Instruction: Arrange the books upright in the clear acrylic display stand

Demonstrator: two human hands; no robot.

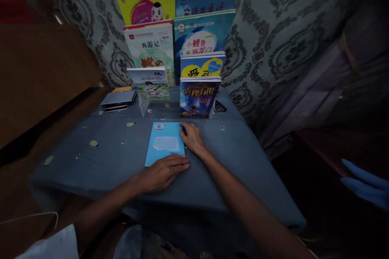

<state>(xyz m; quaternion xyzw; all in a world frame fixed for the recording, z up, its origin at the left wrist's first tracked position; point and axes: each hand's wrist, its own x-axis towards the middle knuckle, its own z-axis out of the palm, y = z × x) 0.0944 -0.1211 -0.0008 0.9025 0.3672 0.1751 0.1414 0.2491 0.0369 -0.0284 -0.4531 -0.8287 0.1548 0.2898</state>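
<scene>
A patterned wall covering point(267, 44) is hanging behind a cloth-covered table point(249, 149), and the room is looking dim. In the head view, a light-blue book point(165, 143) is lying closed, back cover up, near the middle of the table, just in front of a clear stand point(143, 106). The left hand point(165, 171) is lying flat over the book's near edge, fingers pressed together and reaching the near right corner. The right hand point(193, 137) is resting at the far right corner with its fingers bent; in this poor light I cannot tell whether it is pinching the cover.

The book is looking light, thin and rather flexible, probably a bit slick on its cover and easy to crease at the corners. The right edge and near corners are offering the likeliest holds.

The stand, with a dark-blue book point(199, 99) at its front, is limiting room on the far side. The cloth is stretching wide to the left, where a small pile of books point(119, 99) is sitting well apart.
</scene>
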